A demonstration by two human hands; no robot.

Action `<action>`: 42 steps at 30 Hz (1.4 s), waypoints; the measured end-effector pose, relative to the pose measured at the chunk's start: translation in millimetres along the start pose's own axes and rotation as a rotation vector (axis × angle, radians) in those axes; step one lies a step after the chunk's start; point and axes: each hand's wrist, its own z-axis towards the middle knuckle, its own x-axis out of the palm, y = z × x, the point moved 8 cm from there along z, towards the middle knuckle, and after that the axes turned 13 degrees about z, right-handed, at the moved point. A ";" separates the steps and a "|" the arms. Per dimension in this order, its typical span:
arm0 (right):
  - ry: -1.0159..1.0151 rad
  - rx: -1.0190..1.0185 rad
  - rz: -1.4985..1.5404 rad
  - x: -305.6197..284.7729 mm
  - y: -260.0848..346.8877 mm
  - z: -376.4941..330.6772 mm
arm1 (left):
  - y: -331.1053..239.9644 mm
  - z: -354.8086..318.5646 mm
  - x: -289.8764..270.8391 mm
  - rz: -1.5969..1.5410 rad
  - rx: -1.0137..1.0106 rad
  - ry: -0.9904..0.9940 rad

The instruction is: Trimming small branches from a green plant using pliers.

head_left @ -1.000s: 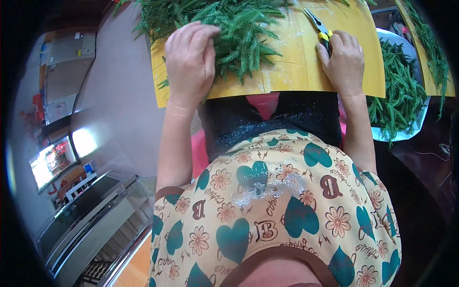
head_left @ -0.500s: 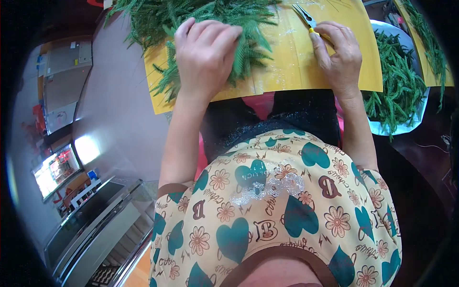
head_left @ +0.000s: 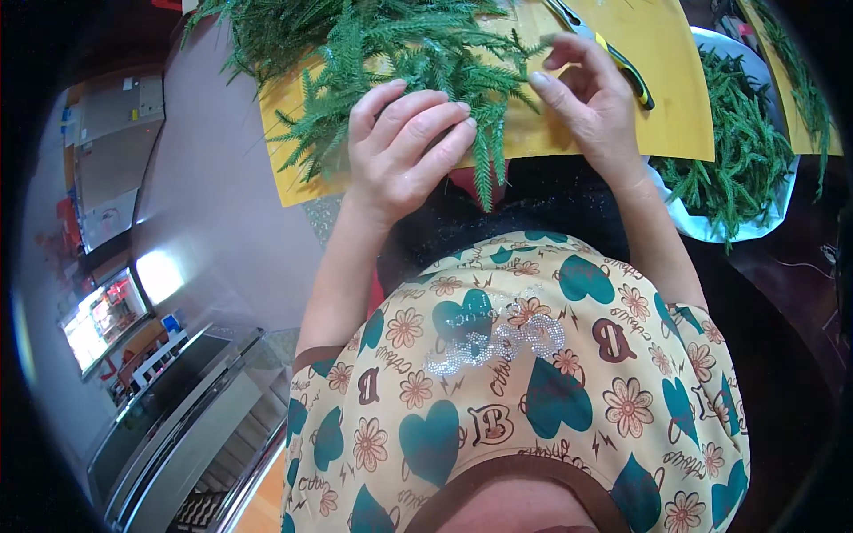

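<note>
My left hand point(head_left: 404, 147) is closed round an artificial pine sprig point(head_left: 484, 164), whose green tips stick out past the fingers toward the right and down. The grip itself is hidden under the fingers. To its right, my right hand point(head_left: 593, 111) has its thumb and bent forefinger apart, close to the end of a pine branch point(head_left: 511, 82). Nothing shows held between them. Pliers point(head_left: 613, 60) with black and yellow handles lie just beyond the right hand on a yellow board point(head_left: 671, 115).
A heap of green pine branches point(head_left: 275, 40) covers the board's far left. At the right, a white basin point(head_left: 782, 200) is full of more pine branches point(head_left: 733, 147). Further right, another yellow surface point(head_left: 789, 67) carries greenery.
My right hand has let go of the pliers and moved left toward the greenery. My left hand has shifted slightly right and nearer, bringing pine sprigs to the board's near edge.
</note>
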 end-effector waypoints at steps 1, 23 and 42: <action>-0.002 0.001 -0.001 0.4 3.1 0.8 | -2.5 -1.7 2.6 -0.001 0.014 0.005; -0.131 -0.675 -0.186 -19.5 61.3 -12.6 | 44.4 11.4 -12.1 -0.096 -0.484 -0.026; 0.309 -1.086 -0.646 82.7 72.7 -75.6 | 15.2 -21.2 10.1 -0.843 -1.151 0.434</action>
